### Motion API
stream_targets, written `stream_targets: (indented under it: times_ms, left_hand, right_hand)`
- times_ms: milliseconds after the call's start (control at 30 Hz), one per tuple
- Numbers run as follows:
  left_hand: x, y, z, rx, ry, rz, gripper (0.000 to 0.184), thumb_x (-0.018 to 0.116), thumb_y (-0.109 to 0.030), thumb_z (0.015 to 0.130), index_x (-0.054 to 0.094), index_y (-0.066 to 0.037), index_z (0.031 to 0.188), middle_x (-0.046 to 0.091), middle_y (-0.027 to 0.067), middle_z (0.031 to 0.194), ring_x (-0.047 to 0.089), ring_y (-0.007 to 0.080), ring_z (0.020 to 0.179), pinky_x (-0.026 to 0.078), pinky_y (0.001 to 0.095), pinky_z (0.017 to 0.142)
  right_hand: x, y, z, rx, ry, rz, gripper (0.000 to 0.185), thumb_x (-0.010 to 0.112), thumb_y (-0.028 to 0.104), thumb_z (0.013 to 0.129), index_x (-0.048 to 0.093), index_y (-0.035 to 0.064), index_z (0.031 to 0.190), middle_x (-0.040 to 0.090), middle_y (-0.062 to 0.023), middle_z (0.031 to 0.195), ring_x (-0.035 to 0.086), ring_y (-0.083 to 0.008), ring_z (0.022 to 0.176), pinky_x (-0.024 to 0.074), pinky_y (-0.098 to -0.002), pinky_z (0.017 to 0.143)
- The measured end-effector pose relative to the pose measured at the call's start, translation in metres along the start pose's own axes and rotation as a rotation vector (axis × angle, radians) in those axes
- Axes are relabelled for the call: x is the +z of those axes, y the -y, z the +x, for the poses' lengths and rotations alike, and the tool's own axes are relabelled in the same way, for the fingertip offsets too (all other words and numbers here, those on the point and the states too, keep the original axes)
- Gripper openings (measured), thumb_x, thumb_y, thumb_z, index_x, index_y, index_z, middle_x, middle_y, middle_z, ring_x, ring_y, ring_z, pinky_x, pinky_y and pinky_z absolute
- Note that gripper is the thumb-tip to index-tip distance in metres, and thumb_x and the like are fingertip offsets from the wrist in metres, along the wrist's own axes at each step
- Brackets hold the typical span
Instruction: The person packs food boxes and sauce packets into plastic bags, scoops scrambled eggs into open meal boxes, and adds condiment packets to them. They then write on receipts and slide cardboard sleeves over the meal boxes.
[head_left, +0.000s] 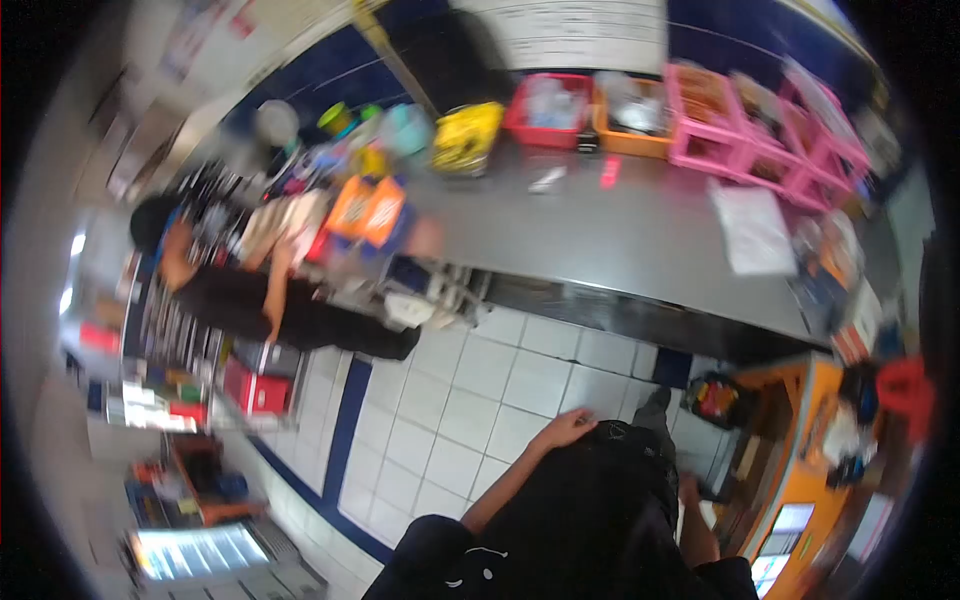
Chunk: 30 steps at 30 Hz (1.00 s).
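Observation:
My left hand (567, 428) hangs low in front of me, beside the black clothing (590, 500) at my waist. Its fingers look curled in, and whatever they may hold is too small to make out. On the other side, my right hand (690, 492) is down by my leg, partly covered by the clothing. Its fingers are blurred and mostly hidden. White floor tiles (460, 400) lie beneath my left hand.
Ahead runs a metal counter (600, 220) bearing a red basket (547, 135), an orange basket (603, 145), pink baskets (700, 160) and a white packet (755, 230). Another person (260, 305) works at left. An orange cabinet (790, 450) and a dark bag (715, 400) stand at right.

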<state>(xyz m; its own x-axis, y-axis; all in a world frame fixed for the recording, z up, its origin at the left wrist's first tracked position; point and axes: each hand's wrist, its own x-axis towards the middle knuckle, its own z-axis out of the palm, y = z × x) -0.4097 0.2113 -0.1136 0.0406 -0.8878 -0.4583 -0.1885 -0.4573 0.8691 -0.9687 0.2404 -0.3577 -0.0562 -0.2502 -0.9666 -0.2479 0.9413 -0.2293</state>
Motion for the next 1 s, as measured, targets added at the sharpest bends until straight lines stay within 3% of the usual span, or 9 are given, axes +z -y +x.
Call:
stream_targets:
  times_ms: [67, 133, 367, 500, 600, 733, 833, 933, 1000]
  left_hand:
    - [-0.028, 0.016, -0.045, -0.272, 0.023, 0.268, 0.059, 0.064, -0.052, 0.092, 0.062, -0.004, 0.128, 0.069, 0.0174, 0.117, 0.066, 0.0292, 0.111, 0.051, 0.0378, 0.095]
    - [-0.062, 0.058, -0.085, -0.373, -0.100, 0.085, 0.069, 0.063, -0.061, 0.088, 0.063, -0.004, 0.127, 0.068, 0.0192, 0.120, 0.065, 0.0320, 0.114, 0.050, 0.0387, 0.096]
    - [-0.194, 0.102, -0.085, -0.141, -0.586, -0.145, 0.067, 0.072, -0.050, 0.087, 0.059, -0.002, 0.131, 0.068, 0.0182, 0.116, 0.067, 0.0268, 0.104, 0.052, 0.0359, 0.092]
    - [-0.309, 0.051, -0.042, 0.012, -0.876, -0.260, 0.075, 0.075, -0.043, 0.087, 0.045, 0.001, 0.140, 0.060, 0.0176, 0.130, 0.066, 0.0225, 0.103, 0.051, 0.0344, 0.091]
    - [-0.413, 0.028, 0.001, 0.191, -1.099, -0.325, 0.080, 0.073, -0.042, 0.088, 0.037, 0.002, 0.146, 0.052, 0.0212, 0.139, 0.065, 0.0245, 0.106, 0.050, 0.0358, 0.092]
    - [-0.527, 0.005, 0.047, 0.179, -1.377, -0.184, 0.083, 0.074, -0.039, 0.088, 0.033, 0.001, 0.148, 0.047, 0.0234, 0.144, 0.065, 0.0292, 0.108, 0.050, 0.0385, 0.094]
    - [-0.571, -0.004, 0.077, 0.112, -1.497, 0.030, 0.069, 0.070, -0.032, 0.090, 0.042, 0.001, 0.144, 0.056, 0.0256, 0.133, 0.066, 0.0346, 0.104, 0.051, 0.0407, 0.091]
    - [-0.571, 0.008, 0.109, 0.139, -1.316, 0.176, 0.037, 0.059, -0.019, 0.094, 0.060, -0.002, 0.126, 0.067, 0.0261, 0.094, 0.067, 0.0389, 0.090, 0.051, 0.0446, 0.080]
    - [-0.556, -0.016, 0.118, 0.011, -1.157, 0.099, 0.037, 0.059, -0.018, 0.094, 0.059, -0.001, 0.127, 0.066, 0.0256, 0.094, 0.067, 0.0373, 0.088, 0.051, 0.0451, 0.077]
  right_hand:
    - [0.003, 0.017, -0.076, 0.044, 0.004, -0.209, 0.043, 0.052, 0.042, 0.096, 0.062, 0.0068, 0.118, 0.067, -0.0091, 0.094, 0.063, -0.0248, 0.084, 0.0493, -0.0471, 0.077]
    - [0.034, 0.059, -0.118, 0.032, 0.050, -0.390, 0.044, 0.053, 0.044, 0.096, 0.062, 0.0078, 0.119, 0.066, -0.0095, 0.096, 0.062, -0.0233, 0.086, 0.0494, -0.0460, 0.078]
    - [0.242, 0.240, -0.178, -0.291, 0.193, -0.945, 0.047, 0.055, 0.051, 0.095, 0.061, 0.0113, 0.120, 0.065, -0.0111, 0.103, 0.060, -0.0182, 0.092, 0.0495, -0.0423, 0.080]
    - [0.313, 0.326, -0.141, -0.340, 0.259, -0.396, 0.046, 0.066, 0.045, 0.092, 0.062, 0.0098, 0.122, 0.064, -0.0072, 0.114, 0.061, -0.0226, 0.103, 0.0478, -0.0391, 0.090]
    - [0.368, 0.413, -0.159, -0.342, 0.425, -0.356, 0.045, 0.064, 0.044, 0.094, 0.064, 0.0059, 0.117, 0.066, -0.0088, 0.109, 0.062, -0.0235, 0.104, 0.0482, -0.0414, 0.091]
    - [0.464, 0.499, -0.183, -0.295, 0.820, -0.361, 0.043, 0.060, 0.041, 0.098, 0.063, 0.0030, 0.117, 0.068, -0.0092, 0.101, 0.064, -0.0234, 0.102, 0.0488, -0.0415, 0.091]
    - [0.557, 0.551, -0.231, -0.502, 0.807, -0.516, 0.038, 0.061, 0.037, 0.099, 0.064, 0.0036, 0.117, 0.067, -0.0064, 0.098, 0.064, -0.0180, 0.095, 0.0498, -0.0337, 0.084]
    - [0.646, 0.594, -0.241, -0.592, 0.771, -0.592, 0.035, 0.063, 0.035, 0.098, 0.064, 0.0051, 0.117, 0.066, -0.0031, 0.095, 0.062, -0.0123, 0.090, 0.0482, -0.0270, 0.079]
    - [0.673, 0.612, -0.268, -0.616, 0.789, -0.622, 0.034, 0.065, 0.034, 0.097, 0.064, 0.0058, 0.117, 0.065, -0.0017, 0.094, 0.060, -0.0107, 0.089, 0.0475, -0.0252, 0.078]
